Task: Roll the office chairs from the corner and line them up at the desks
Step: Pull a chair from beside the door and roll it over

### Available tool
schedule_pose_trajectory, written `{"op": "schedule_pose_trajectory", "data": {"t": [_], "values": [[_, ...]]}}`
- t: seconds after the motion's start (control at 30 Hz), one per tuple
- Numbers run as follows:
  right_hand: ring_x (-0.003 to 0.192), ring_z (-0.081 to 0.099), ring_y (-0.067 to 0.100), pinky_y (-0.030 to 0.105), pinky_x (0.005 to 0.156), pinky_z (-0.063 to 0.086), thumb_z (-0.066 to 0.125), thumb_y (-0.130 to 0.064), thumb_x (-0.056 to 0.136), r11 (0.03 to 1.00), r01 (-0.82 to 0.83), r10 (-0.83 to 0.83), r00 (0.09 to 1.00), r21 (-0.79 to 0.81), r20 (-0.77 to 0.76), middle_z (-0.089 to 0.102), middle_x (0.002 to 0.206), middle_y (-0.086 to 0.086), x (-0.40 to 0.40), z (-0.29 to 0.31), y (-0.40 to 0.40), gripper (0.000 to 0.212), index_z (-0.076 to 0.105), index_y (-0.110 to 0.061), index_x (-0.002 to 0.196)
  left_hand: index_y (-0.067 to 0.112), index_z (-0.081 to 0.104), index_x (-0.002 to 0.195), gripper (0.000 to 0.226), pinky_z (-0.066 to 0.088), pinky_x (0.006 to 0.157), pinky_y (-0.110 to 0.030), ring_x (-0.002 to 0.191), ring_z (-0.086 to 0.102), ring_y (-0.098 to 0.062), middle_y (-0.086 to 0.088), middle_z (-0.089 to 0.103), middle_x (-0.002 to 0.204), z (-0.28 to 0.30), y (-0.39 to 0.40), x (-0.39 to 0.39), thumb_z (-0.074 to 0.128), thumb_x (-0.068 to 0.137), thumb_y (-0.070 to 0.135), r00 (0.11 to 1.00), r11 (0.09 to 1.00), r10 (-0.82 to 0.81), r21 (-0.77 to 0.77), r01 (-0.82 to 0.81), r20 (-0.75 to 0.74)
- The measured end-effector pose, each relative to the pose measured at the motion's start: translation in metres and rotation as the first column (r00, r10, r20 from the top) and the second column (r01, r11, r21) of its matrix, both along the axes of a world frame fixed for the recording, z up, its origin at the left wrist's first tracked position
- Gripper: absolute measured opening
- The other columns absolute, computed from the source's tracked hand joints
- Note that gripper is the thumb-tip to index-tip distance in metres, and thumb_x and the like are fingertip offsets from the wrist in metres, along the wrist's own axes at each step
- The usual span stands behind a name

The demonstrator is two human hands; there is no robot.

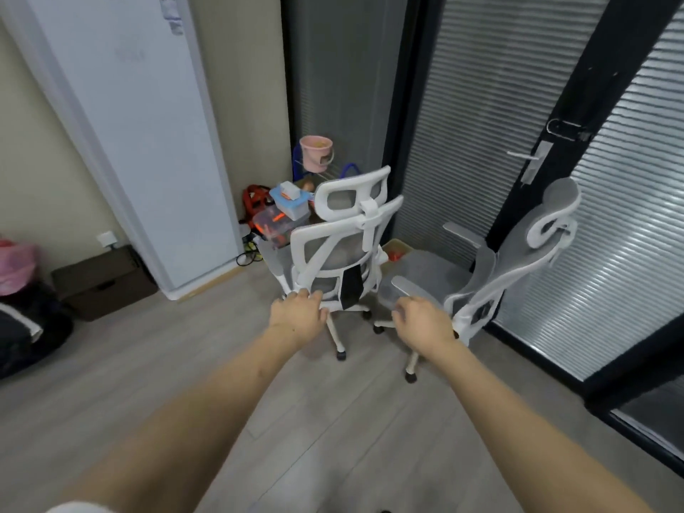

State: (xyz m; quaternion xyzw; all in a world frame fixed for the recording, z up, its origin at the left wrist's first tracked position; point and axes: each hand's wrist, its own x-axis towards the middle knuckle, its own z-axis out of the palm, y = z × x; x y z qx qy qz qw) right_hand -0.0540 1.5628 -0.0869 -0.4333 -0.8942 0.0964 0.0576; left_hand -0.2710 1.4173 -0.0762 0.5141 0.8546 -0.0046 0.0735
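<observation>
Two white-framed office chairs with grey mesh stand in the room's corner. The left chair (340, 249) shows its back to me; the right chair (492, 268) is turned sideways, its back toward the glass wall. My left hand (296, 316) reaches out in front of the lower back frame of the left chair, fingers loosely curled; whether it touches the frame is unclear. My right hand (422, 323) hovers in front of the right chair's near armrest (407, 286), fingers relaxed and holding nothing.
Behind the chairs sit a pink bucket (316, 151), a tissue box (290, 199) and orange-filled bins (274, 224). A whiteboard (140, 135) leans on the left wall beside a dark box (103, 283). A glass wall with blinds and a door handle (529, 157) runs along the right.
</observation>
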Motion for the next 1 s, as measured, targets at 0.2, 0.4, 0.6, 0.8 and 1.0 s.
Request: {"op": "schedule_pose_trajectory", "data": {"t": [0.2,0.4,0.6,0.8,1.0], "values": [[0.111,0.059,0.031,0.039,0.082,0.049,0.048,-0.034,0.101,0.996,-0.093,0.093,0.995,0.009,0.022,0.062,0.116,0.006,-0.043,-0.003,0.116,0.03,0.068,-0.018,0.115,0.021,0.044,0.144,0.044,0.047,0.088,-0.045,0.123,0.055,-0.031,-0.008,0.054,0.135,-0.009,0.098,-0.017,0.034,0.108,0.045,0.996,0.996,0.088,-0.001,-0.088,0.031],[0.111,0.06,0.03,0.041,0.085,0.052,0.047,-0.035,0.102,0.989,-0.148,0.148,0.989,-0.006,0.022,0.063,0.121,0.006,-0.094,-0.02,0.226,0.029,0.066,-0.019,0.117,0.022,0.043,0.145,0.046,0.046,0.095,-0.049,0.127,0.052,-0.032,-0.008,0.052,0.14,-0.027,0.2,-0.057,0.033,0.107,0.046,0.993,0.993,0.117,0.006,-0.117,0.033],[0.131,0.053,0.029,0.044,0.098,0.051,0.05,-0.033,0.101,0.982,-0.179,0.181,0.983,-0.06,0.036,0.054,0.143,0.006,-0.149,-0.033,0.324,0.039,0.06,-0.019,0.136,0.028,0.016,0.163,0.062,0.034,0.112,-0.057,0.154,0.018,-0.032,-0.01,0.009,0.171,-0.043,0.304,-0.11,0.031,0.107,0.049,0.986,0.987,0.159,-0.006,-0.158,0.059],[0.156,0.016,0.029,0.052,0.115,0.038,0.048,-0.036,0.102,0.967,-0.245,0.254,0.949,-0.07,0.184,0.015,0.171,0.008,-0.185,-0.046,0.401,0.065,0.025,-0.03,0.162,0.036,-0.009,0.164,0.072,0.005,0.122,-0.069,0.158,-0.014,-0.034,-0.003,-0.024,0.171,-0.065,0.365,-0.142,0.028,0.106,0.057,0.953,0.963,0.256,-0.124,-0.237,0.165],[0.157,-0.019,0.029,0.061,0.125,0.003,0.037,-0.062,0.102,0.93,-0.312,0.361,0.874,-0.195,0.324,-0.027,0.169,0.0,-0.22,-0.06,0.465,0.076,-0.01,-0.05,0.16,0.044,-0.019,0.159,0.075,-0.004,0.114,-0.08,0.157,-0.023,-0.03,0.005,-0.039,0.164,-0.094,0.393,-0.137,0.016,0.1,0.073,0.903,0.916,0.39,-0.174,-0.361,0.18]]}}
